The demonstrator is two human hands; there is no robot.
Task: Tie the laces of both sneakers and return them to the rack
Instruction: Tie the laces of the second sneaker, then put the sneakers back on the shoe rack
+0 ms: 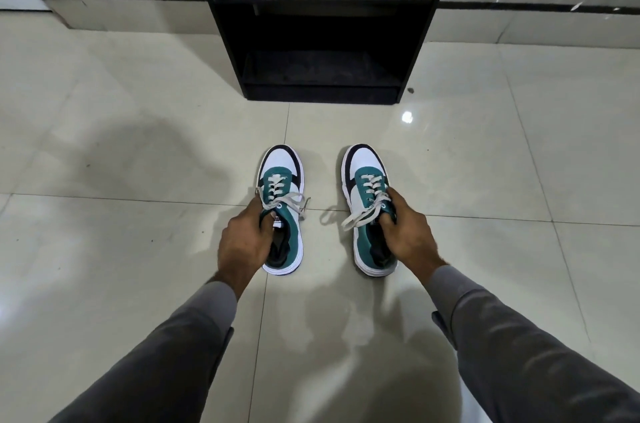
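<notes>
Two sneakers on the floor, near the black rack (322, 24)
Left hand (242, 242) grips the left sneaker (282, 180) at its opening; right hand (407, 232) grips the right sneaker (363, 173).

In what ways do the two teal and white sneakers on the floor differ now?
The left teal and white sneaker lies nearer the left hand, its lace ends short beside it. The right teal and white sneaker, gripped by the right hand, trails a longer lace. Both point toward the black rack.
</notes>
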